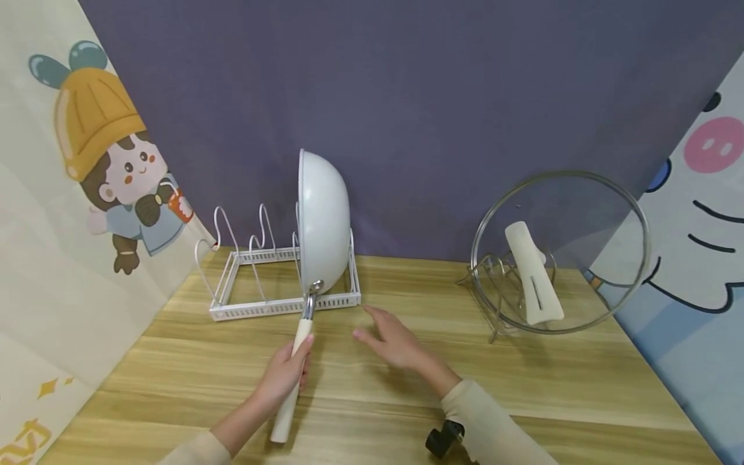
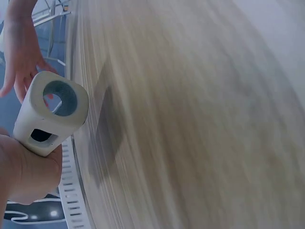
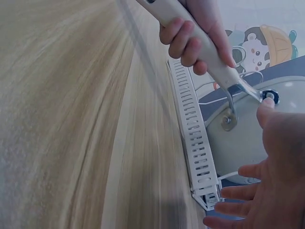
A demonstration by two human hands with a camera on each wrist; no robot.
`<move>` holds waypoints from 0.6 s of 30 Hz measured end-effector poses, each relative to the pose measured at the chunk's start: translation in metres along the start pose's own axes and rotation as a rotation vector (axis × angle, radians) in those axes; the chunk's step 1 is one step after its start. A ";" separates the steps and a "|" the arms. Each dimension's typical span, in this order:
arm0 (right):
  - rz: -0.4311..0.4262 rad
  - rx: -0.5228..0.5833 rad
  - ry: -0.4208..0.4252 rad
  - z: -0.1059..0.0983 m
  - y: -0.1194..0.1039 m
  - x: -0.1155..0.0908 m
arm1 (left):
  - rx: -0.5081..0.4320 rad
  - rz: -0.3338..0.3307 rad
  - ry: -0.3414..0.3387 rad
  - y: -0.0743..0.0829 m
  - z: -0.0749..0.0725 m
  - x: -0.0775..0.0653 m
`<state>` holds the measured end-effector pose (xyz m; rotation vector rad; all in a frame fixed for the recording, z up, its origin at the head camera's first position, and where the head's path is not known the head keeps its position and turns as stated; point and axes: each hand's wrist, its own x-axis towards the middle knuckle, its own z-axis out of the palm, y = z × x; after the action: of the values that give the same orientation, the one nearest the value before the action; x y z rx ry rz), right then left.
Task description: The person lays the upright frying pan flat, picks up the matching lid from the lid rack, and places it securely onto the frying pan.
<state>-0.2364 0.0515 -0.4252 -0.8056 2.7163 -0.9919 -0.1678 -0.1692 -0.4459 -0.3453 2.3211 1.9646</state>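
Observation:
A white wok stands on its edge in the right part of a white wire pan rack, its rounded underside facing right. My left hand grips the wok's cream handle, which points toward me and slopes down. In the left wrist view the handle's hollow end faces the camera. My right hand is held apart from the handle, near the rack's front right corner, with fingers extended and nothing in them. The right wrist view shows the same hand with its fingers spread beside the wok.
To the right, a glass lid with a metal rim and a cream handle leans upright in a small wire stand. The rack's left wire dividers stick up beside the wok. A dark curtain hangs behind the wooden table.

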 end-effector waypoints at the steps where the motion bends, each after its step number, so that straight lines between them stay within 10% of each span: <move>1: -0.002 -0.003 0.000 0.001 0.000 0.000 | -0.002 -0.001 0.000 0.000 0.002 0.000; 8: -0.025 0.017 -0.004 0.005 0.000 0.001 | -0.021 -0.016 -0.024 0.000 0.005 0.004; 18: -0.011 0.070 0.011 0.005 -0.003 -0.003 | -0.046 -0.042 -0.300 0.013 -0.016 0.028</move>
<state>-0.2310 0.0486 -0.4271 -0.8064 2.6727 -1.0897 -0.1964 -0.1860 -0.4359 -0.0918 2.0691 1.9016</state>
